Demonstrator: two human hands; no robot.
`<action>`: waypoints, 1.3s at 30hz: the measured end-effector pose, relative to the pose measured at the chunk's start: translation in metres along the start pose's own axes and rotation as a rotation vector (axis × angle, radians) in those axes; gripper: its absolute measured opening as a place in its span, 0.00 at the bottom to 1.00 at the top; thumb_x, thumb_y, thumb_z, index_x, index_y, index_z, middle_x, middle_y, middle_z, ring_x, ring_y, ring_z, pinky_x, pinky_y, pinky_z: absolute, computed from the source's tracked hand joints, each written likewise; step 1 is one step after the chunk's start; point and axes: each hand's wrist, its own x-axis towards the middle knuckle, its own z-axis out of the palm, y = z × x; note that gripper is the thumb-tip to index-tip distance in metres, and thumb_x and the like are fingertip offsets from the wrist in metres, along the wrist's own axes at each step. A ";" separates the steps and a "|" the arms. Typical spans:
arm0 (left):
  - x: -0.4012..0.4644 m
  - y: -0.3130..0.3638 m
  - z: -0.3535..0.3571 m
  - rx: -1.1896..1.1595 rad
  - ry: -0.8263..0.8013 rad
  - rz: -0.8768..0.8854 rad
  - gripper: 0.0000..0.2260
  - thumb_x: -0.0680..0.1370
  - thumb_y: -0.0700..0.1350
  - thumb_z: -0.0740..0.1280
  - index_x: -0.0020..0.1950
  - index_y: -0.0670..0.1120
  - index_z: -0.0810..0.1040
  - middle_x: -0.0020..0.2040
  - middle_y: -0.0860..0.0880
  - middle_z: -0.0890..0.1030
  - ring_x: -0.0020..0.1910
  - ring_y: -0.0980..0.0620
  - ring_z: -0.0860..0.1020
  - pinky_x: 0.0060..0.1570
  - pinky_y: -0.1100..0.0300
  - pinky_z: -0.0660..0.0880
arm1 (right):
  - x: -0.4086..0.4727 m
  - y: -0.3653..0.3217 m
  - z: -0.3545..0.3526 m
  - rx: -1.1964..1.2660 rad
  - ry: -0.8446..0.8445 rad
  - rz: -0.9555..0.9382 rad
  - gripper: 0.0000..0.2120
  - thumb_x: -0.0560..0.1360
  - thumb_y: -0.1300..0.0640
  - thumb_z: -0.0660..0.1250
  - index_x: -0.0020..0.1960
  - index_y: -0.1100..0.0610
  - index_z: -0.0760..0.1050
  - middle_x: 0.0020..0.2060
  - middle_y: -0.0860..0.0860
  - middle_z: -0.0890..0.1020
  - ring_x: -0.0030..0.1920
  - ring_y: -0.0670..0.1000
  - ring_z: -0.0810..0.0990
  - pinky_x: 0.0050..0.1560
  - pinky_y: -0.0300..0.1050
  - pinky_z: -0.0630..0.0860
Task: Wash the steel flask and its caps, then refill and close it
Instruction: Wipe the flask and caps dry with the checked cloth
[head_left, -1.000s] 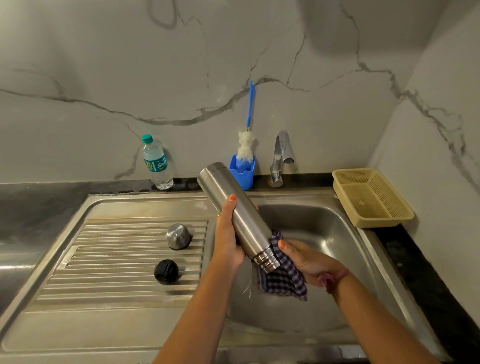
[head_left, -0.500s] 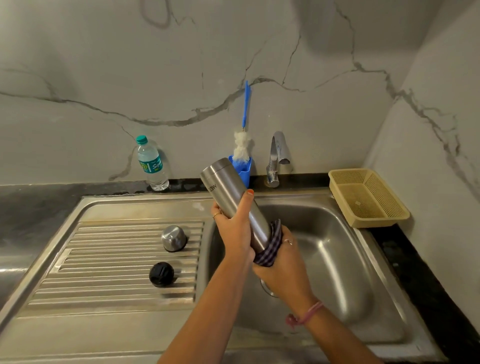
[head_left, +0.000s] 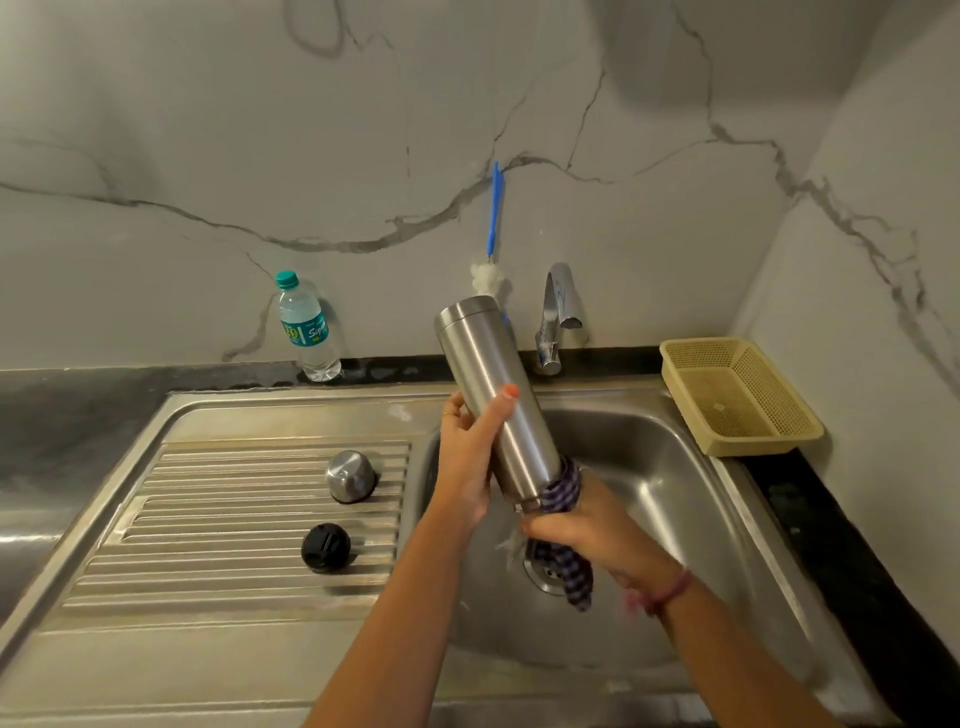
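Note:
The steel flask is held upside down and tilted over the sink basin, its base up and its threaded mouth low. My left hand grips its middle, thumb across the front. My right hand grips a blue checked cloth wrapped round the flask's neck; the cloth's tail hangs over the drain. The steel cap and the black inner cap lie on the ribbed drainboard to the left.
A small water bottle stands at the back wall. A blue bottle brush rises behind the flask, beside the tap. A beige mesh basket sits on the dark counter at the right.
My right hand with the cloth slid up the flask's body, then back down to the neck. The flask has turned more upright in my left hand.

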 end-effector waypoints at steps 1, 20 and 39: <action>0.001 -0.001 0.003 0.061 0.035 0.034 0.42 0.65 0.53 0.80 0.73 0.50 0.61 0.61 0.45 0.77 0.57 0.46 0.80 0.54 0.50 0.79 | 0.002 0.002 0.004 -0.145 0.091 -0.044 0.30 0.58 0.54 0.76 0.59 0.49 0.73 0.48 0.48 0.82 0.47 0.49 0.83 0.46 0.47 0.81; 0.004 -0.014 -0.008 -0.179 -0.111 -0.090 0.47 0.57 0.57 0.82 0.72 0.45 0.67 0.61 0.38 0.79 0.56 0.42 0.80 0.52 0.48 0.79 | -0.009 -0.012 -0.018 0.096 -0.208 0.026 0.25 0.63 0.61 0.74 0.59 0.53 0.76 0.50 0.55 0.84 0.51 0.56 0.82 0.56 0.57 0.78; 0.005 -0.013 -0.004 -0.118 -0.124 -0.045 0.47 0.56 0.54 0.81 0.71 0.44 0.67 0.56 0.41 0.81 0.54 0.45 0.81 0.48 0.52 0.80 | -0.013 -0.016 -0.011 -0.027 -0.003 -0.066 0.26 0.63 0.61 0.75 0.59 0.54 0.73 0.49 0.53 0.83 0.47 0.50 0.83 0.49 0.47 0.81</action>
